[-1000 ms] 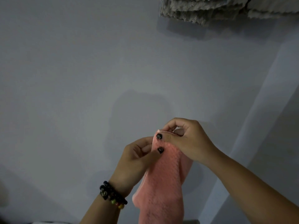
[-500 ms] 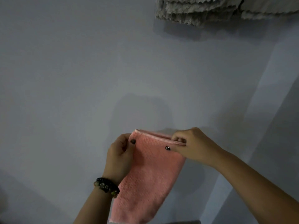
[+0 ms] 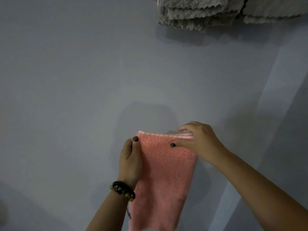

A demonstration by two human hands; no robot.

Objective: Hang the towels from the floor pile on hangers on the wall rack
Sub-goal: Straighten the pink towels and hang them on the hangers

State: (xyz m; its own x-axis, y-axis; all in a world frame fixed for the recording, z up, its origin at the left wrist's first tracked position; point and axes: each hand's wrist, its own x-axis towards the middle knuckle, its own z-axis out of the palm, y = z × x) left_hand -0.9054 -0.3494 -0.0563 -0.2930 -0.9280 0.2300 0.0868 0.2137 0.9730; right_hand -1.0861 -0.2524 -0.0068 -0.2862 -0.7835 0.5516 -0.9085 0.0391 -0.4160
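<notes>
Though the grey wall (image 3: 83,97) fills most of the view, grey towels (image 3: 196,14) already hang at its top edge — so part of the job looks done, though neither rack nor hangers show. The pink towel (image 3: 163,177) is not yet hung: it is held up in front of the wall, folded, with layered edges at the top. The right hand (image 3: 198,140) pinches its top right corner, and the left hand (image 3: 130,157) grips its left edge. Fetching a hanger looks to be next — the floor pile is out of sight.
</notes>
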